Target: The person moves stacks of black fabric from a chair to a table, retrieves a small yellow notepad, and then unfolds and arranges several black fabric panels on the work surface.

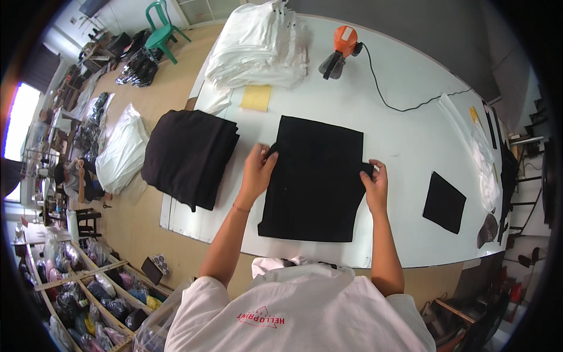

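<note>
A black fabric piece [314, 182], roughly rectangular, lies flat on the white table in front of me. My left hand [258, 169] pinches its left edge between thumb and fingers, lifting a small fold there. At the opposite edge my right hand [375, 185] grips another bit of the cloth, which sticks out as a small flap. Just left of my left hand sits a thick stack of folded black fabric [189, 155], overhanging the table's left edge. To the right a smaller black square [444, 202] rests on the tabletop.
The white table [399, 141] holds a tall pile of white fabric [252, 50], a yellow pad [256, 98] and an orange tool [346, 41] with a trailing black cord. Clear plastic [478, 158] lies at the right. A person [82, 182] sits far left, beyond shelves of bagged items [88, 293].
</note>
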A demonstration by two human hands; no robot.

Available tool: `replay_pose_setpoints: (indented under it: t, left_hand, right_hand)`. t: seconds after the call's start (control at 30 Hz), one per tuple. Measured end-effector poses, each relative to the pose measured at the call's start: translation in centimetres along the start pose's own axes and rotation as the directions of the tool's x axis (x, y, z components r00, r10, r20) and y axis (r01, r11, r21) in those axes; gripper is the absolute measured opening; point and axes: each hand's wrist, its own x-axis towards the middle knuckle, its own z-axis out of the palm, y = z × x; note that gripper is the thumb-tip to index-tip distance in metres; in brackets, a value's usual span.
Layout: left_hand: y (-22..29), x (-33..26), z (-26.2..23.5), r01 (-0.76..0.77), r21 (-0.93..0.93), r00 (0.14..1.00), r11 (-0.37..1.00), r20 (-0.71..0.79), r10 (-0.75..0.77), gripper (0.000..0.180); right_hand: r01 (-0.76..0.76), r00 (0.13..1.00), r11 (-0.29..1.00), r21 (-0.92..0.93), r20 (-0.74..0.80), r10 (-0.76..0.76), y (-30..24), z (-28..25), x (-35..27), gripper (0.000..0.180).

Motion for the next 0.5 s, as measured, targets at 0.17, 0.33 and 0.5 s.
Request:
replay_pose_setpoints:
  t: [0.17, 0.33, 0.5]
  left_hand:
    - [-8.3, 10.4, 4.5, 0.107, 0.175, 0.979, 0.979, 0.156, -0.135, 0.030]
    - [-13.2, 9.2, 5.7, 0.321, 0.133, 0.943, 0.938, 0.043, -0.329, 0.035]
    - [-11.0, -2.2, 1.7, 0.082, 0.543, 0.996, 0.836, -0.067, -0.055, 0.035]
  right_hand:
    - [-0.091, 0.990, 0.974, -0.206, -0.120, 0.067, 4.6, -0.5, 7.6, 0.040]
    - [-0.174, 0.973, 0.876, -0.451, -0.214, 0.083, 10.6, -1.9, 8.7, 0.051]
    - [-0.116, 0.983, 0.839, -0.532, -0.182, 0.021, 9.9, -4.3, 1.2, 0.052]
